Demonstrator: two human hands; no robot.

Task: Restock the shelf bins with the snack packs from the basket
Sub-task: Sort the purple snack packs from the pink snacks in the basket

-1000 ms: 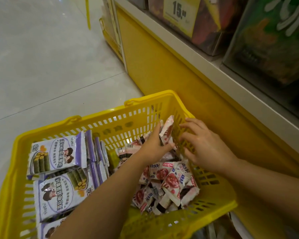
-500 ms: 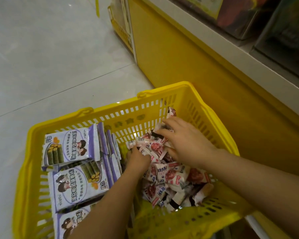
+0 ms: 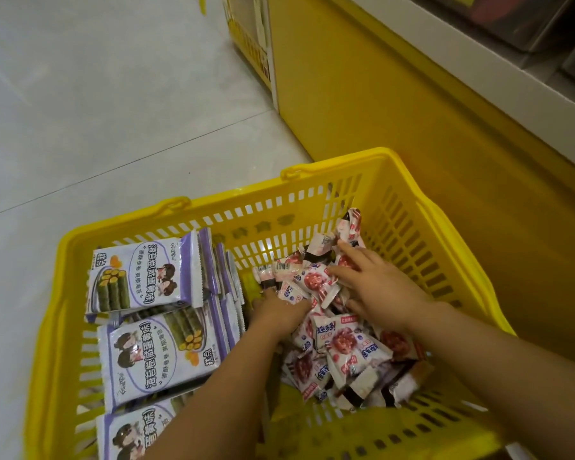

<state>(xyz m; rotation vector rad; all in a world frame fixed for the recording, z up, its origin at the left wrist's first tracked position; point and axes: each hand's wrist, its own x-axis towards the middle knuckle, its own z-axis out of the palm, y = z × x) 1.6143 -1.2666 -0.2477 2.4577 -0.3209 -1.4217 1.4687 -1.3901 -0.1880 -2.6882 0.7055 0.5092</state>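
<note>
Yellow basket (image 3: pixel 409 207) is sitting on the floor, nearly full: purple packs (image 3: pixel 146 277) untouched, both hands gathering red packs (image 3: pixel 342 346). Left hand (image 3: pixel 279 313) half buried, grip unclear; right hand (image 3: pixel 375 287) lying spread, clamping nothing. Restocking is looking barely begun.

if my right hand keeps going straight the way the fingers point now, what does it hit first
Probably more of the small red and white packs: the right hand already lies on that heap, fingers pointing toward the purple packs on the basket's other side. Depth is hard to judge.
</note>
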